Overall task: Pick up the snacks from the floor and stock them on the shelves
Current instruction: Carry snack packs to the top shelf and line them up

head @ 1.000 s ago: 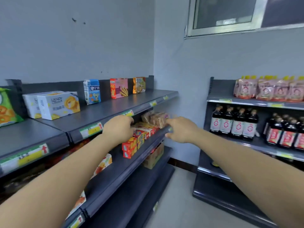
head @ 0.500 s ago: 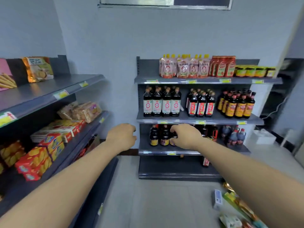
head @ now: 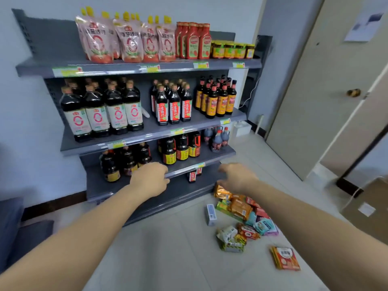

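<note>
A pale blue-grey wall (head: 31, 127) closes the back of the room, edged at the bottom by a dark skirting board (head: 52, 206). Against it stands a grey metal rack (head: 33, 40) with a perforated back panel and four tiers (pouches, red squeeze bottles and jars on top, dark sauce bottles on the tiers below), with price tags along the front edges. The floor (head: 168, 255) is laid with light, glossy tiles. On the right is a beige door (head: 315, 114) with a round brass knob (head: 354, 92) and a sheet of paper (head: 365, 24) stuck high up. A small white box (head: 242, 128) sits on the floor just beside the rack's right end, and a cardboard box (head: 371, 206) lies near the right edge. The light is even and soft.
</note>
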